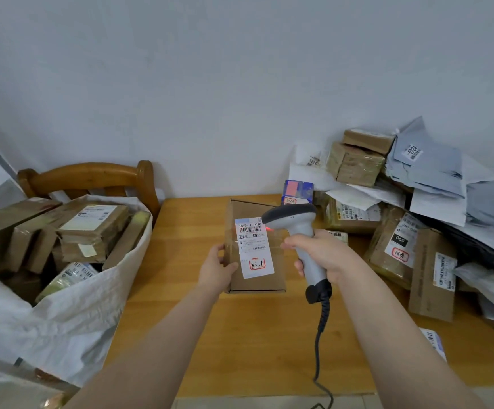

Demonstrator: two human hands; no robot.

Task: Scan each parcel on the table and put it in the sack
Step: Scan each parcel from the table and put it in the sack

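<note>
As left hand grips parcel edge, scanner hovers.

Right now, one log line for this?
step: scanning | left grip: holds box | right grip: holds scanner at label | sack: holds parcels

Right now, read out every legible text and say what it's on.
"501E- M1 A19C": label on the box in the left hand.
"5784": sticker on the grey mailer bag.
"060": black patch on a taped parcel.
Other labels, barcodes and fine print: too small or blurred.
</note>
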